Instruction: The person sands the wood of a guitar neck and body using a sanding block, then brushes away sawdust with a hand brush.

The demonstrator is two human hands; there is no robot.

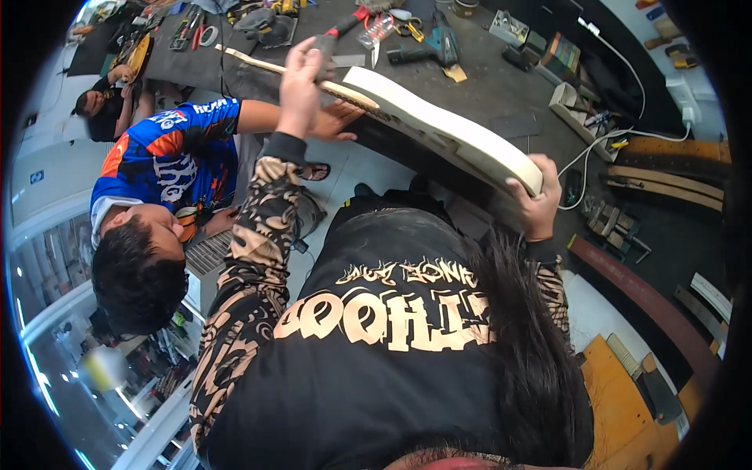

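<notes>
A pale, unfinished electric guitar body point(446, 117) is turned on edge above the bench's near side, its long neck point(251, 59) reaching to the far left. My right hand point(539, 196) is closed round the body's rounded right end, thumb on the near face. My left hand point(301, 86) is raised in front of the neck, its fingers closed against a small dark grey, block-like object point(323, 56) whose kind I cannot make out. Just under the neck, near the body, is the open hand point(338, 120) of a co-worker in a blue and orange shirt point(168, 160).
Behind the guitar, the dark bench point(478, 86) carries a cordless drill point(439, 43), scissors point(410, 30) and other tools. At right are a tray of small tools point(583, 117), a white cable point(576, 168) and clamps point(615, 227). Another person point(110, 102) sits at far left.
</notes>
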